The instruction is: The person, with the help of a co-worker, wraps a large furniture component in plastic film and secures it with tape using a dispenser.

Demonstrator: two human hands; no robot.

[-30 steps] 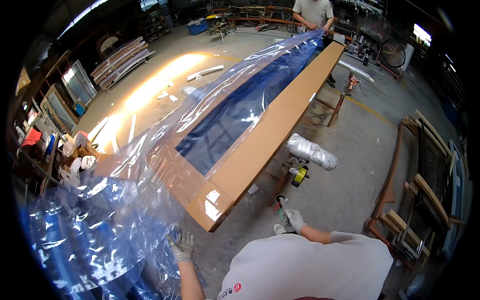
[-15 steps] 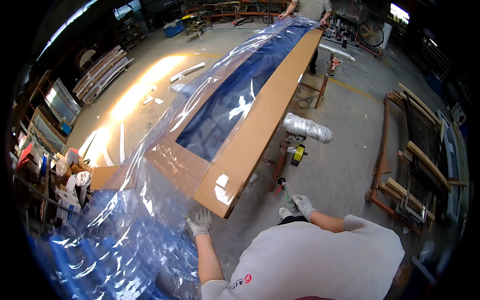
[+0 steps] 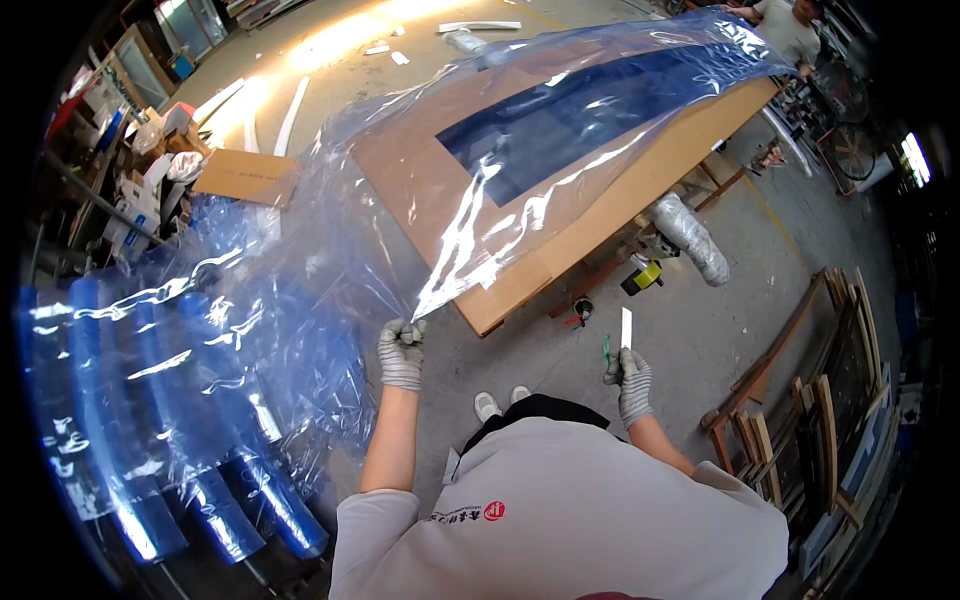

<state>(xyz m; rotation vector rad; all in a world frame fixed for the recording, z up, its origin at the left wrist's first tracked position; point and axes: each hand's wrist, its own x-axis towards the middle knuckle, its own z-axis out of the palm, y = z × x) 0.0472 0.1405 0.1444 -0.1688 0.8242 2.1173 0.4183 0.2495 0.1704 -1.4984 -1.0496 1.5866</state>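
Left of the cardboard's [image 3: 560, 263] near corner, my left grip [image 3: 402, 357] pinches film [image 3: 340, 240], likely light, slippery, best held by its edge; my right grip [image 3: 633, 385] clasps a tool [image 3: 627, 328].

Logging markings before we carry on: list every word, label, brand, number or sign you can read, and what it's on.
Pale grey shirt: round red emblem with dark lettering beside it; described only, not copied out.
Loose brown cardboard sheet at left: a faint dark line of print, too small to read.
Clear film and long cardboard-faced panel: no lettering that I can make out.
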